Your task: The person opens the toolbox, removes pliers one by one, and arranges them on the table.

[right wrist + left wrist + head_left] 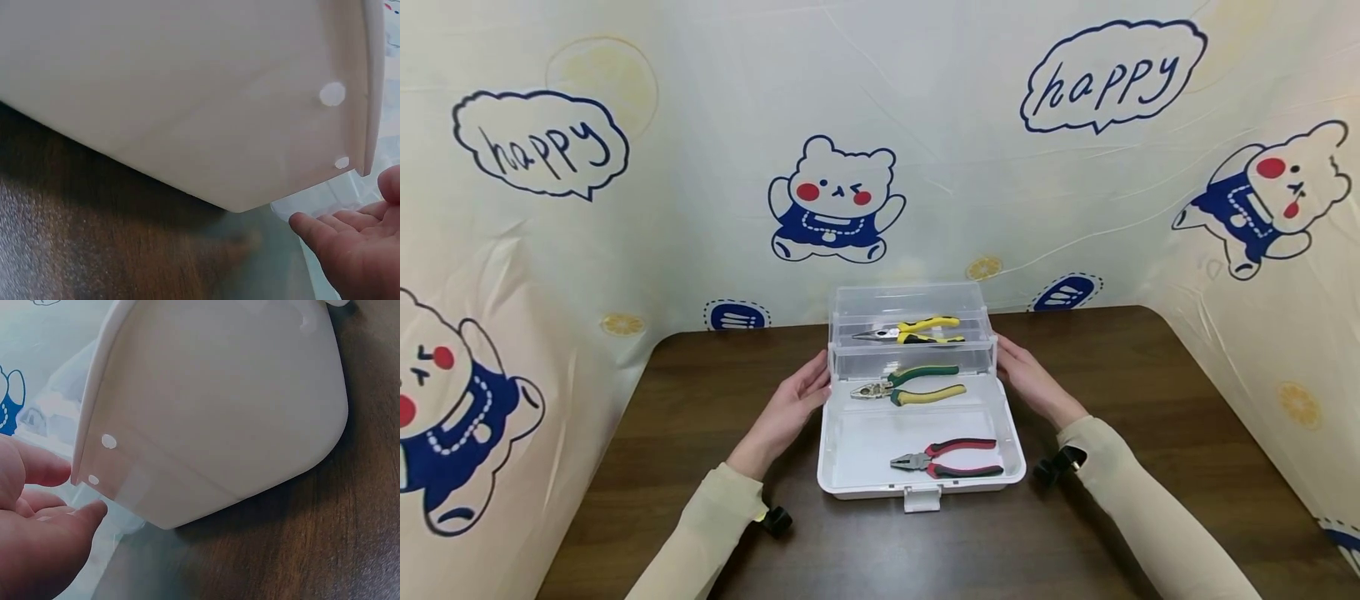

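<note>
A white toolbox [861, 450] stands on the table with its clear plastic upper part [910, 300] raised at the back. Long-nose pliers with yellow-and-black handles [891, 334] lie in that clear part. Inside the white base are green-and-yellow combination pliers [874, 390] and, nearer the front, red-and-black pliers [917, 461]. My left hand [786, 412] is at the box's rear left corner, its fingertips by the edge in the left wrist view. At the rear right corner is my right hand [1033, 383], fingers extended behind the box; contact is hard to tell. Neither hand grips any pliers.
The brown wooden table [700, 417] extends on both sides of the box. A patterned cloth [925, 208] hangs behind and along the sides. A white latch [922, 499] sticks out from the box's front edge. Black wrist devices [777, 522] sit at both cuffs.
</note>
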{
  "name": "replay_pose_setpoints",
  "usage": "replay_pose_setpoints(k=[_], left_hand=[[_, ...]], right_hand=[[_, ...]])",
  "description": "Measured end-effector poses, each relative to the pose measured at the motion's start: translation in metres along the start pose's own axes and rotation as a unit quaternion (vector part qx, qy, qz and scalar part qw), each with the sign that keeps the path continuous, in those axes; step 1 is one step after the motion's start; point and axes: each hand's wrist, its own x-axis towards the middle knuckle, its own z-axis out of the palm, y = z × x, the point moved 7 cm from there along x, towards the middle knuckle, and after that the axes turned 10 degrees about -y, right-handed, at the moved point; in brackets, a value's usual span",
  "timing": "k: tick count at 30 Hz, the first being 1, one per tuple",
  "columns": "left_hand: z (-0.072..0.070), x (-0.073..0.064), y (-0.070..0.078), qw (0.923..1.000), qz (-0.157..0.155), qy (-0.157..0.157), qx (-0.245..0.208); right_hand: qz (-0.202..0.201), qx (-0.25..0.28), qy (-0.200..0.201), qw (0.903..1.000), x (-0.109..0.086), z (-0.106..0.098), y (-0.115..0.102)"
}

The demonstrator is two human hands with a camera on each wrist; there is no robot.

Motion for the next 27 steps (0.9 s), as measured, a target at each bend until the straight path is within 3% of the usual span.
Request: replay_pose_setpoints(k=[9,14,18,22,27], left_hand=[[0.002,-0.004,-0.006,0.9996,-0.012,-0.017,-0.022],[0.002,-0.004,-0.008,0.9996,-0.007,-0.007,-0.028],[0.000,-0.005,-0.009,0.9995,-0.013,0.025,0.014],[0.000,-0.012,-0.007,0.9938,-0.025,0.067,0.085],[0.008,-0.029,-0.002,0.9877,-0.041,0.093,0.119]], right_hand=[[0.020,-0.014,0.001,0.9997,0.000,0.001,0.009],[0.021,-0.011,0.004,0.9997,0.002,-0.001,0.011],[0.029,-0.031,0.013,0.9990,0.001,-0.004,0.012],[0.046,-0.081,0.037,0.9949,-0.004,-0.007,0.012],[0.061,-0.166,0.071,0.9816,-0.021,-0.013,0.007]])
